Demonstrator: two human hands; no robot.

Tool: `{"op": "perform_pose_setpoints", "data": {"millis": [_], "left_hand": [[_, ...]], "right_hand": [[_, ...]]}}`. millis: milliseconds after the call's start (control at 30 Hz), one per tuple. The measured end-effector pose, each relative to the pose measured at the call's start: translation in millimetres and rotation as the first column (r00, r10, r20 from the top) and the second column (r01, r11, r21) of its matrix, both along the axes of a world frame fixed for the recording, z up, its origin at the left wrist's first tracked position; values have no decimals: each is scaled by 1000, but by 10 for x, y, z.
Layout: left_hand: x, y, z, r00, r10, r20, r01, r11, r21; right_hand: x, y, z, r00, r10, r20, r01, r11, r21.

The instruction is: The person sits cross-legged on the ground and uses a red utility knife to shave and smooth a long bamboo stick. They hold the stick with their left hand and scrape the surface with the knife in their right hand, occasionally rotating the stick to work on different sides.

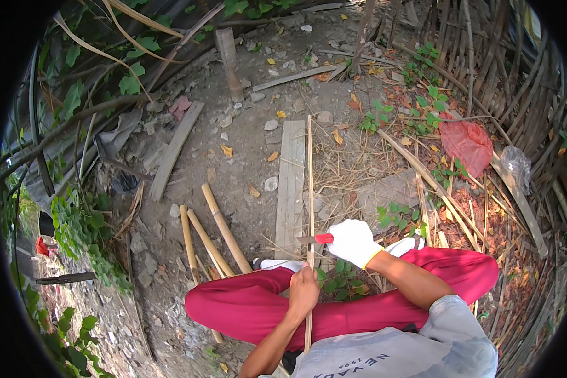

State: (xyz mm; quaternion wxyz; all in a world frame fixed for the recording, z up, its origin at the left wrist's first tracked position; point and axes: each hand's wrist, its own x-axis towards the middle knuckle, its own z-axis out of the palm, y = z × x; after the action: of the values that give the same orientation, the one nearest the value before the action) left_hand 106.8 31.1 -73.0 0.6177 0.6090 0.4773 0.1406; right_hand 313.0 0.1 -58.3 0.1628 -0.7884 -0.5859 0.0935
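Observation:
A long, thin bamboo strip (310, 183) runs lengthwise in front of me, from my lap out over the ground. My bare left hand (303, 288) is closed around its near part, just above my crossed legs. In my right hand (354, 244), covered by a white glove with a yellow cuff, is a knife (321, 239) with a red handle. Its short blade points left and lies across the strip, a little beyond my left hand. Whether the edge bites into the bamboo cannot be made out. A grey wooden board (290, 183) lies beside the strip on its left.
Several bamboo poles (225, 227) lie left of my legs. Another plank (177, 151) rests farther left, and a wooden stake (229, 63) stands beyond. To the right are dry shavings, a long bamboo piece (428, 179), a red plastic bag (465, 143) and a stick fence (491, 63).

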Motion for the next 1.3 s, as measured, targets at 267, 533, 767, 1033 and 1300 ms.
{"op": "perform_pose_setpoints", "data": {"millis": [267, 533, 767, 1033, 1300], "left_hand": [[-135, -46, 16, 981, -87, -173, 74, 994, -78], [-455, -364, 295, 941, -277, -195, 239, 950, -200], [-911, -538, 716, 980, -188, -69, 93, 735, -672], [-1000, -319, 855, 994, -77, -81, 1, 732, -681], [-372, 97, 515, 997, -22, -67, -3, 938, -345]], "right_hand": [[251, 398, -287, 975, -222, 8, 221, 964, -147], [1119, 539, -421, 914, -397, 86, 406, 897, -174], [1683, 537, -614, 816, -559, 146, 576, 767, -283], [2132, -132, -1017, 751, -640, 163, 652, 680, -334], [777, -220, 11, 931, -195, -309, 179, 981, -78]]}}
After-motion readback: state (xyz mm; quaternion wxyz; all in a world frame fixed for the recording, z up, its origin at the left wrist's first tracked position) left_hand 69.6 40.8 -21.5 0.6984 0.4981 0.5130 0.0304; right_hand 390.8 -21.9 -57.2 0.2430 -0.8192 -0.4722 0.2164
